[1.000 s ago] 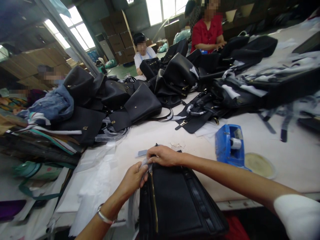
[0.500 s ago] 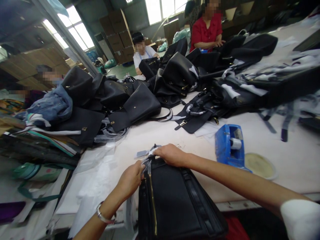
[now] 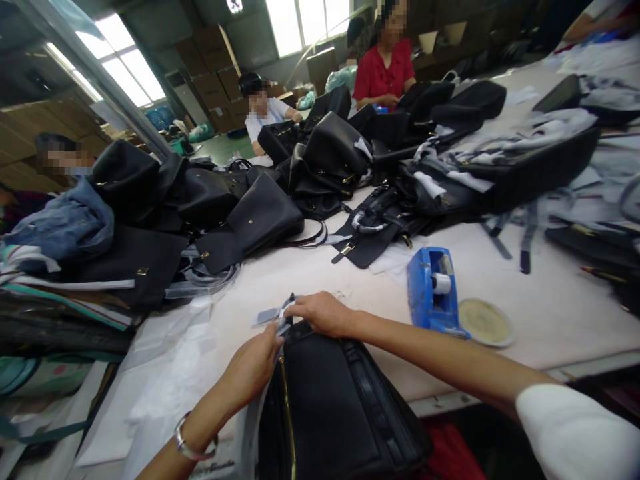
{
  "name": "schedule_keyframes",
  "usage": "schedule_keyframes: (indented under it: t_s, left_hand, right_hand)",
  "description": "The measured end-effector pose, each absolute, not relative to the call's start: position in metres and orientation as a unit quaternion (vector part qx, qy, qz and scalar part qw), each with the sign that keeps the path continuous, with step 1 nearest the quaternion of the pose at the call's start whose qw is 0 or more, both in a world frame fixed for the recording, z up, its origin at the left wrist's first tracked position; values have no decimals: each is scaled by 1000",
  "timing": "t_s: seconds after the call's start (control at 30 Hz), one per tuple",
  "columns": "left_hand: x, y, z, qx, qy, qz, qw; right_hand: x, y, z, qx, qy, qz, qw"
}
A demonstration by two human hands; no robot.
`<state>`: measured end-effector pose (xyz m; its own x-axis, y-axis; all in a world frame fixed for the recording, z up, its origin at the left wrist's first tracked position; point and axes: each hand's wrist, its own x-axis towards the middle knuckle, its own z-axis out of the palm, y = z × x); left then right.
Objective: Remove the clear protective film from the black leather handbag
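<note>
Left hand (image 3: 254,361) and right hand (image 3: 324,313) pinch the wrapped strap (image 3: 285,323) between their fingers beside the black bag (image 3: 330,400); light, even tension should keep it smooth.

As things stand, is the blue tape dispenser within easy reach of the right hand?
Probably yes: only tabletop shows between the right hand and the blue tape dispenser. The hand seems to be pinching wrapping at the black bag, so it may need freeing first.

A silver bangle (image 3: 182,440) and white sleeve (image 3: 570,427) show.
</note>
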<state>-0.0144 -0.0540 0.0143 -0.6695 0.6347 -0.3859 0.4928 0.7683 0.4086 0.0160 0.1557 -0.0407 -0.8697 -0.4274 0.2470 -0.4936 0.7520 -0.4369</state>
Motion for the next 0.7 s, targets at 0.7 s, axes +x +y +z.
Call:
schedule_keyframes:
  t_s: [0.7]
  left_hand:
    - [-20,-17,5,333,903,140,232]
  right_hand:
    - [23,157,-25,152,-949,275,-1]
